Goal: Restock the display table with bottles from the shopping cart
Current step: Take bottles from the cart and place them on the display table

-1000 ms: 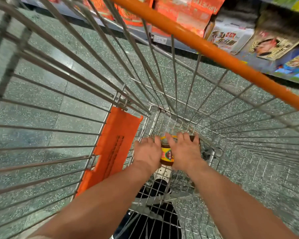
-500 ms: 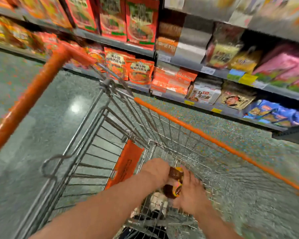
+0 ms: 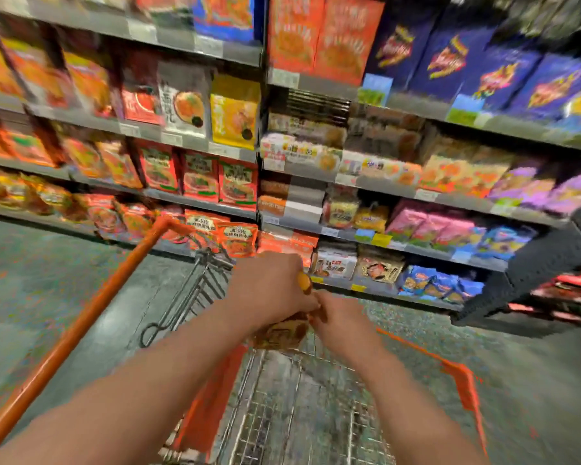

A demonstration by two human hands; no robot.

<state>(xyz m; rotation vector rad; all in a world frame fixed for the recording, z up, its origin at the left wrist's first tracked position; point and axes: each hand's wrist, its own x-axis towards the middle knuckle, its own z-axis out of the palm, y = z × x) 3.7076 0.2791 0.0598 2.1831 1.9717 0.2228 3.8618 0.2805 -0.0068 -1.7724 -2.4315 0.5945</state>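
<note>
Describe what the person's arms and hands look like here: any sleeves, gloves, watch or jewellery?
Both forearms are bare as far as the frame shows, with no sleeve in view. The left hand and the right hand wear no gloves. No watch, bracelet or ring can be made out, though motion blur would hide anything small.

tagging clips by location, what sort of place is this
A supermarket aisle, most likely. Tiered shelves packed with packaged food run along it, with price tags on their edges, and an orange-trimmed wire cart stands in front, where both hands lift bottles out.
</note>
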